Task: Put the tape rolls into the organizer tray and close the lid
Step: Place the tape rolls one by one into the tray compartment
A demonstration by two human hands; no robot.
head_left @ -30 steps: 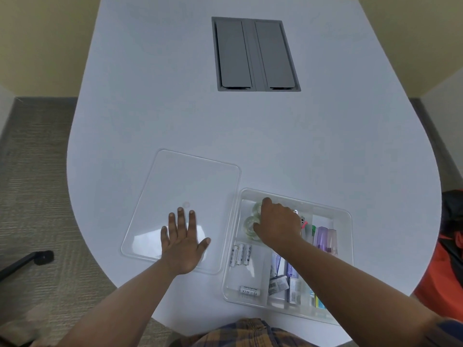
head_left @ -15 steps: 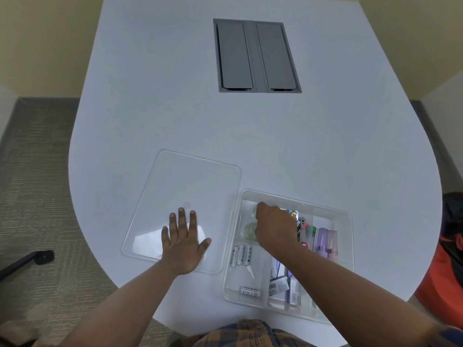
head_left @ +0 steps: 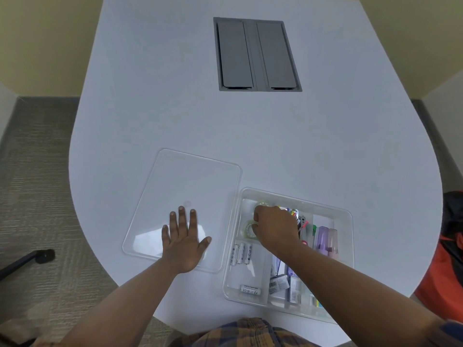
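Two tape rolls lay in the far-left compartment of the clear organizer tray, at lower right of the frame: one in plain sight just left of the right hand, the other only peeking out above the knuckles. The right hand's fingers were curled downward over that compartment, their tips at or touching the nearer roll; whether they actually gripped it could not be told, since the back of the hand hid the contact. The left hand lay flat, fingers spread wide, palm pressed on the near edge of the clear lid, which rested on the white table just left of the tray.

Batteries sat in the compartment below the rolls, and highlighters stood in the right-hand section.

Compared with half a second before, the right hand had shifted slightly rightward, so more of the nearer roll showed; the left hand and lid had stayed put.
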